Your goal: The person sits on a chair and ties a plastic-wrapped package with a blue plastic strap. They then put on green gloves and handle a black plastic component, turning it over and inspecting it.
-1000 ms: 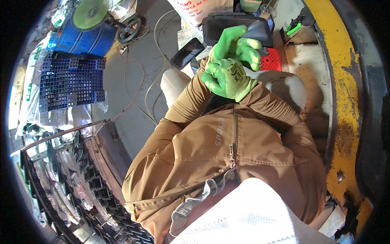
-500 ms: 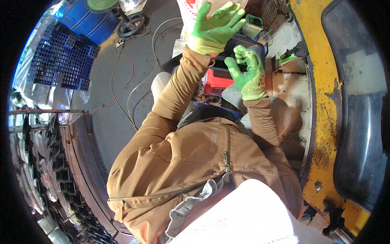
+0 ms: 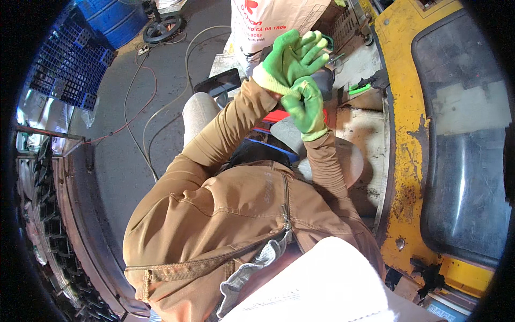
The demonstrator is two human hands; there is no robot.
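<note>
Both my hands wear green gloves with pale yellow-green cuffs. My left hand is raised in front of me, palm turned up and fingers spread, holding nothing. Across the base of that palm my right hand lies bent, its fingers closed at the glove's edge by the wrist, apparently gripping it. The fingertips are partly hidden from me. Brown sleeves cover both forearms. Below the hands, between my knees, part of a red container shows, mostly covered by the right hand and left arm.
A large white printed sack stands ahead. Hoses and cables run over the grey floor at left, near a blue drum and blue plastic pallet. A worn yellow frame borders my right side.
My right hand has moved up and left onto the left glove's wrist; before, it was apart from it. The left hand stays raised and open. The whole view has shifted slightly.
</note>
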